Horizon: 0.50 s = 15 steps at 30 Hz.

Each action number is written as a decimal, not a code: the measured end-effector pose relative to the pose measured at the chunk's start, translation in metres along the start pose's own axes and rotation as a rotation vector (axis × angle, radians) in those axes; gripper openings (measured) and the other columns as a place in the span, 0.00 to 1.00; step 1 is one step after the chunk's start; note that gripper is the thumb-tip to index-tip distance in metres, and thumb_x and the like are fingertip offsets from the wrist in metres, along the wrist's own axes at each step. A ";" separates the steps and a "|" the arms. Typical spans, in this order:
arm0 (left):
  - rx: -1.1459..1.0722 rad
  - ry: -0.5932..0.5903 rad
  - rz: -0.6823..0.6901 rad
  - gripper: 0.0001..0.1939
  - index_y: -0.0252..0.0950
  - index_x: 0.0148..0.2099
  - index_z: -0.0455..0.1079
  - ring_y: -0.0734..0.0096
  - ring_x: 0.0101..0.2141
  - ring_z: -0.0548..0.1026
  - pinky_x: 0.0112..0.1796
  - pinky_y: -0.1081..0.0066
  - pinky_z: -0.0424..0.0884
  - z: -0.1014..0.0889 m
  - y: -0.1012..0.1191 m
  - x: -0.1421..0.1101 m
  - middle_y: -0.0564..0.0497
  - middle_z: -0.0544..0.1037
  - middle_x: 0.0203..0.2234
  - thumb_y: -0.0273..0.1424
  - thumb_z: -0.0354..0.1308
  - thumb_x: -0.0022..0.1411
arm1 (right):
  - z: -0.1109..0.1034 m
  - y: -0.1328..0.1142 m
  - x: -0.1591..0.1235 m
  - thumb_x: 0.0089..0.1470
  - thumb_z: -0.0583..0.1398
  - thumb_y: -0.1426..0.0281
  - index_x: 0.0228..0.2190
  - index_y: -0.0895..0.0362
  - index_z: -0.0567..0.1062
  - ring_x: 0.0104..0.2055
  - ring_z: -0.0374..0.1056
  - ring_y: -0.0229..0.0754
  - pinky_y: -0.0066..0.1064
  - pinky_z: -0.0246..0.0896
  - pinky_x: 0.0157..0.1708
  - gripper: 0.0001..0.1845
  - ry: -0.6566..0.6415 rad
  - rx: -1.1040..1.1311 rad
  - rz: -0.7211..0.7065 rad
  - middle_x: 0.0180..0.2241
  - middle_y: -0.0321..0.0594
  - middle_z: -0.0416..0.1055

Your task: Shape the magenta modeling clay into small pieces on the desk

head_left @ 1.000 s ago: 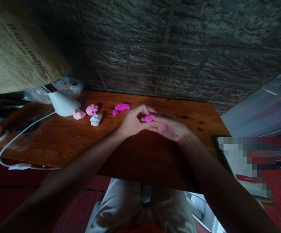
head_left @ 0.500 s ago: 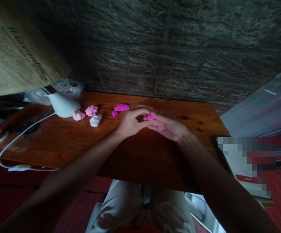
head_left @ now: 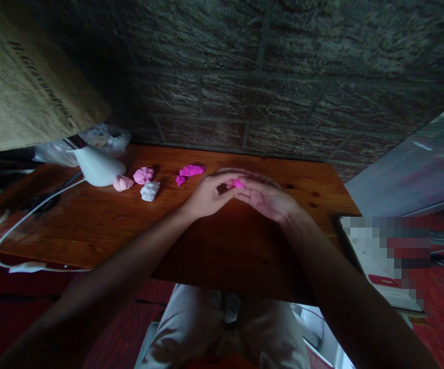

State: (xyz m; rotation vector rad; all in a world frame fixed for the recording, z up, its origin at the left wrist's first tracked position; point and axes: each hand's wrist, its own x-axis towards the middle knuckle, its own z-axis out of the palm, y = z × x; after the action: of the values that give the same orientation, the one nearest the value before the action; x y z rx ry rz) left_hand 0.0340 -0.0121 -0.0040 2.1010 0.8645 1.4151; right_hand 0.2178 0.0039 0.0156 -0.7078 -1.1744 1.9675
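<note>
Between my two hands, above the wooden table, is a small bright pink lump of modelling clay (head_left: 238, 183). My left hand (head_left: 213, 192) curves round it with thumb and fingers pinched on its near side. From the other side, the fingers of my right hand (head_left: 266, 197) close on the same lump, its palm partly turned up. Left of my hands lies a magenta piece of clay (head_left: 192, 170) with a smaller bit beside it. Farther left sit a pink lump (head_left: 144, 175), a pale pink lump (head_left: 123, 183) and a white lump (head_left: 150, 191).
A white lamp base (head_left: 101, 166) with a newsprint-patterned shade (head_left: 33, 92) stands on the table (head_left: 102, 228) at left. Its white cable (head_left: 4, 241) runs over the front edge. Behind rises a dark stone-patterned wall (head_left: 225, 97). At right lies a dark-edged, partly blurred object (head_left: 367, 256).
My fingers have shifted slightly round the pink clay, and the lump sits a little higher between them. The view has moved slightly; the other clay pieces lie unchanged.
</note>
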 end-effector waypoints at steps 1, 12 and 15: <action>-0.004 -0.001 0.003 0.15 0.33 0.53 0.78 0.60 0.53 0.79 0.53 0.63 0.74 0.000 -0.001 0.000 0.38 0.82 0.52 0.27 0.65 0.64 | 0.000 0.000 0.000 0.46 0.75 0.64 0.37 0.50 0.83 0.45 0.78 0.40 0.34 0.68 0.54 0.15 -0.003 0.010 -0.005 0.38 0.35 0.84; -0.351 0.200 -0.343 0.17 0.34 0.54 0.77 0.66 0.44 0.81 0.49 0.66 0.76 0.003 0.003 0.005 0.45 0.84 0.43 0.36 0.65 0.66 | 0.000 0.004 0.007 0.59 0.67 0.58 0.36 0.50 0.82 0.44 0.77 0.41 0.34 0.69 0.48 0.10 0.199 0.027 0.038 0.39 0.39 0.84; -0.659 0.278 -0.507 0.15 0.34 0.47 0.77 0.71 0.37 0.80 0.43 0.69 0.77 0.001 0.004 0.011 0.49 0.81 0.33 0.39 0.65 0.66 | -0.004 0.001 0.007 0.61 0.65 0.61 0.35 0.51 0.82 0.38 0.76 0.38 0.30 0.69 0.43 0.08 0.340 0.035 0.018 0.35 0.38 0.83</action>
State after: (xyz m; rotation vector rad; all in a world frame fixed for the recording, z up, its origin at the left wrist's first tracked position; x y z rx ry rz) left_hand 0.0385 -0.0068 0.0055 1.1233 0.8072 1.4575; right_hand 0.2160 0.0113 0.0122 -0.9915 -0.9285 1.7887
